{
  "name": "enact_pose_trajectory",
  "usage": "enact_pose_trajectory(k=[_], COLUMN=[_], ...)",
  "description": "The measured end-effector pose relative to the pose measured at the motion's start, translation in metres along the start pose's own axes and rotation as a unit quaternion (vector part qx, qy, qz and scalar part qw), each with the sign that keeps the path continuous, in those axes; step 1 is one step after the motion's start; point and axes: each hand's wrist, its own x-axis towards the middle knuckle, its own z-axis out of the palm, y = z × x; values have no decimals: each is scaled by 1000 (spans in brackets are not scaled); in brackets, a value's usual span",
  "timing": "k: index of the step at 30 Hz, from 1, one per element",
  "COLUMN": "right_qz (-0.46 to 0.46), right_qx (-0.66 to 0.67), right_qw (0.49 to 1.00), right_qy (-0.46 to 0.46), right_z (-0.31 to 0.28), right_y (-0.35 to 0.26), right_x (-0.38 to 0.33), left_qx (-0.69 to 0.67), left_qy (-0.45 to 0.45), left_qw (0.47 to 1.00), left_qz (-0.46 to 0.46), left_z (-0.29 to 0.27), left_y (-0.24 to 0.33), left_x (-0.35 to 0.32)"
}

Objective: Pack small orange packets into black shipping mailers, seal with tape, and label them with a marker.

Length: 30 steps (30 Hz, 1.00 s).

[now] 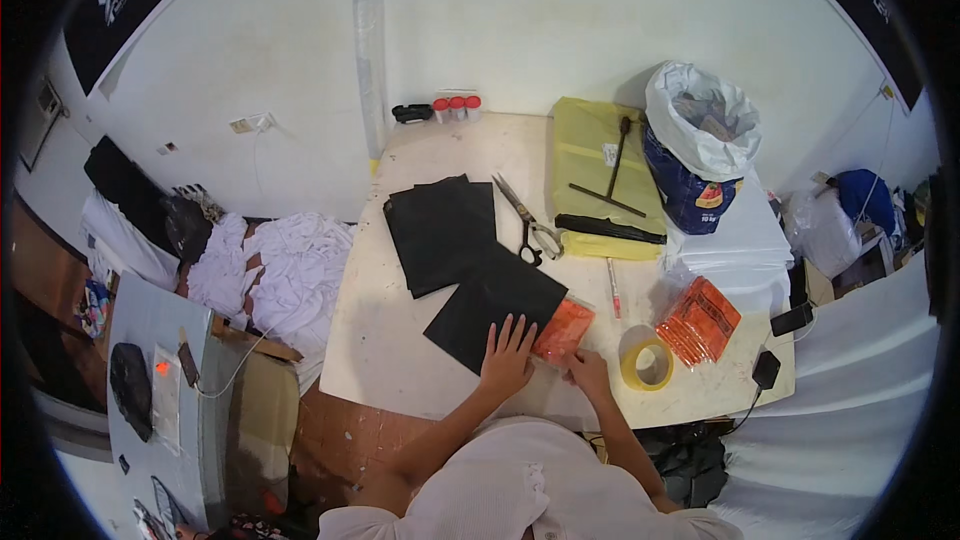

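Orange packet [563,327], a small clear-wrapped one, lies on the near part of the pale table [380,340], its left end overlapping the lower edge of one black sheet [495,305]. The person's left hand [507,355] rests flat on that sheet with the fingers spread, pressing it down rather than gripping anything, its fingertips just beside the packet. The right hand [588,372] sits at the packet's lower right corner with its fingers curled toward it; whether they pinch the wrapping or only touch it cannot be told from this view.

A second stack of black sheets [442,230] lies further back on the table, touching the first sheet at one corner. One pair of scissors [530,225] lies just right of that stack, blades pointing away from the person. One roll of yellow tape [647,360] stands on the table just right of the right hand, and one larger pile of orange packets [698,320] lies beyond it. One thin pen [612,287] lies between the scissors and that pile. Three red-capped jars [457,107] stand in a row at the far edge against the wall. One yellow folded cloth [600,175] lies at the back right, beside one blue sack with a white liner [695,140].
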Motion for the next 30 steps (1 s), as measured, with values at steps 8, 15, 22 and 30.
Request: enact_pose_trajectory(k=[8, 15, 22, 30], right_qz=[23, -34, -23, -75], right_qx=[233, 354, 457, 577], right_qw=[971, 932, 836, 760], right_qy=[47, -69, -304, -289], right_z=[-8, 0, 14, 25], right_y=[-41, -49, -36, -39], right_x=[8, 36, 45, 33], left_qx=[-105, -157, -185, -123], left_qy=[83, 121, 115, 90], left_qw=[991, 977, 975, 985], left_qz=[-30, -72, -46, 75], left_z=[30, 20, -16, -68], left_y=[-21, -23, -5, 23], left_x=[-2, 6, 16, 31])
